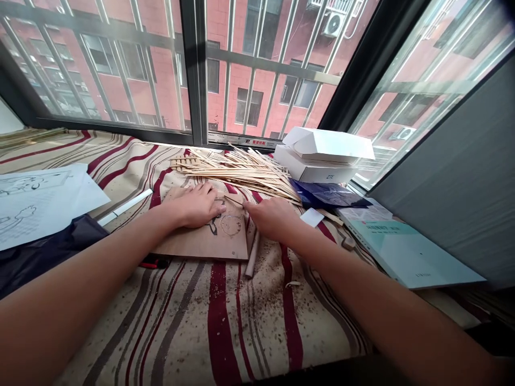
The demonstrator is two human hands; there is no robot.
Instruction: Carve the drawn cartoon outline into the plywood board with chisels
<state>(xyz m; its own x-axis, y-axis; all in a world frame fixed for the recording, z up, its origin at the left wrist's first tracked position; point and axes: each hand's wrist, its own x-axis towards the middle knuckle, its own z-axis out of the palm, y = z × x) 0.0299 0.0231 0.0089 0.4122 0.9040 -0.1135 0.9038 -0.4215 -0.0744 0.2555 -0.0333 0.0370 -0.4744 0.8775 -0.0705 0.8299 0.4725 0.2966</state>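
A flat wooden board [193,244] lies on the striped cloth, with dark line drawings and a round outline [231,225] on its surface. My left hand [197,205] rests on the board's upper left, fingers stretched out and pressing it flat. At the board's upper right edge, my right hand [271,217] is closed around a thin, dark, stick-like tool [233,200]. Its tip lies over the board; most of the handle is hidden in the fist. Beneath my right hand, a pale round rod [252,256] sits beside the board's right edge.
Thin wooden strips [245,170] are heaped behind the board. White boxes [322,161] and a dark blue plastic bag [328,194] stand at back right, near a book [414,252]. Printed sheets [44,198] and a white tube [126,207] lie left. Crumbs dot the cloth [185,321].
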